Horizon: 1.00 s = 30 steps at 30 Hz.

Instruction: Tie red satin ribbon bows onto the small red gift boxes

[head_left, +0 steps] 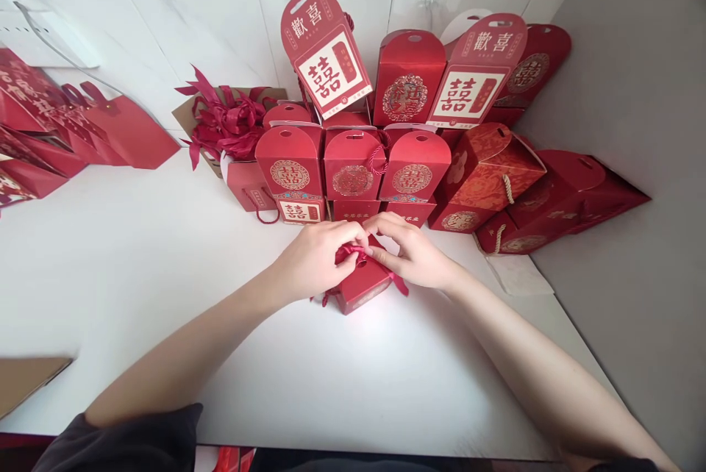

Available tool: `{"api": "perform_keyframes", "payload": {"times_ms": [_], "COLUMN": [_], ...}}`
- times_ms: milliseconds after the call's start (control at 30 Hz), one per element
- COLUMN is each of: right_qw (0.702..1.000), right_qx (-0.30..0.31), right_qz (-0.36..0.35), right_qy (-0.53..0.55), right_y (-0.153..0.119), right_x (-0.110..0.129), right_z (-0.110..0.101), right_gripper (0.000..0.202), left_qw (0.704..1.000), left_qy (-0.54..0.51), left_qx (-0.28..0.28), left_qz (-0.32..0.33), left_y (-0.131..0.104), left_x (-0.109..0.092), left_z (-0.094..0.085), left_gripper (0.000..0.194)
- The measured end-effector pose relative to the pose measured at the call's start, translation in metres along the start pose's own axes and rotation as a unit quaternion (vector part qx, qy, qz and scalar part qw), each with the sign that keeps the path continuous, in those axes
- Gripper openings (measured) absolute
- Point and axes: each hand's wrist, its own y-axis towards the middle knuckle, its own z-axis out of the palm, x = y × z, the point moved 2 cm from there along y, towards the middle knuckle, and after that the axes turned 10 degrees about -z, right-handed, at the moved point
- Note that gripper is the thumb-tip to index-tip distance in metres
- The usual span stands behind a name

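Red ribbon [346,251] is atop sm. red box [361,288] on tabletop [331,384], betw. L hand [314,255] & R hand [416,251], approx. equally near; L grip pinching ribbon, R fingertips beside it, hold unclear; box's long axis n/k

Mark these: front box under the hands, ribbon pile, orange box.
Front box [362,284]: head view, top face.
Ribbon pile [229,118]: head view, middle of the pile.
Orange box [486,181]: head view, patterned side.

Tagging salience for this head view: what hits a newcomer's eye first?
The stack of red boxes at the table's back. Then left hand and right hand, meeting at a ribbon atop a small box in front. Left of the stack, a bright ribbon bunch.
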Motion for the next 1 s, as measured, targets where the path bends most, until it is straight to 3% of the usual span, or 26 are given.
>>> {"api": "perform_keyframes", "payload": {"times_ms": [100, 167, 400, 667, 800, 900, 1000], "right_qw": [1.000, 0.999, 0.989, 0.974, 0.972, 0.975, 0.978], "right_qx": [-0.007, -0.011, -0.030, -0.029, -0.044, -0.051, -0.049], "right_qz": [0.016, 0.039, 0.132, 0.162, 0.177, 0.178, 0.171], "right_qy": [-0.010, 0.004, 0.054, 0.155, 0.149, 0.124, 0.105], "right_y": [0.000, -0.001, -0.002, -0.003, -0.003, -0.002, -0.001], "right_x": [0.001, 0.002, -0.002, -0.008, -0.007, -0.002, 0.003], "right_z": [-0.001, 0.000, 0.000, 0.000, 0.000, -0.001, -0.002], "right_gripper": [0.009, 0.014, 0.023, 0.018, 0.013, 0.009, 0.008], "left_qw": [0.988, 0.981, 0.988, 0.977, 0.984, 0.987, 0.990], "left_qy": [0.122, 0.150, 0.013, -0.017, -0.008, 0.040, 0.045], "left_qx": [-0.068, -0.097, -0.123, -0.136, -0.130, -0.151, -0.133], "left_qz": [0.059, 0.071, 0.097, 0.162, 0.121, 0.041, -0.030], "left_y": [-0.004, -0.004, 0.006, 0.005, 0.004, 0.002, -0.004], "left_x": [-0.002, 0.001, 0.019, 0.025, 0.021, 0.019, 0.020], "left_z": [0.005, 0.007, 0.006, 0.013, 0.013, 0.008, 0.000], "left_gripper": [0.022, 0.021, 0.010, 0.009, 0.009, 0.011, 0.020]}}
